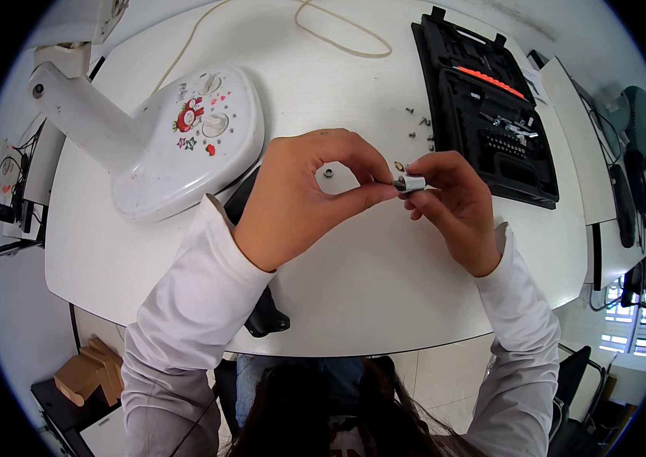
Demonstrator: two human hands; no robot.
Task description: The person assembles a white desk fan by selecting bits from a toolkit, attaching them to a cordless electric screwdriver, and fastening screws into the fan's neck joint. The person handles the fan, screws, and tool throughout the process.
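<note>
Over the middle of the white table, my left hand [315, 179] pinches a small dark metal piece [399, 183] between thumb and forefinger. That piece meets the end of a short silver socket [413, 183], which my right hand [456, 198] grips in its fingertips. Whether the piece sits inside the socket or only touches it, I cannot tell. A small brass-coloured part [399, 165] shows just beyond the socket. On the tabletop past my left thumb lies a little metal nut [328, 173]. Beneath my left wrist, a black tool-like object [266, 316] is partly hidden.
At the left stands a white appliance base [186, 145] with two knobs and a sloping post. An opened black tool case [483, 107] with sockets and bits lies at the right, several screws [413, 135] beside it. A cream cord [346, 49] curls across the far table [384, 305].
</note>
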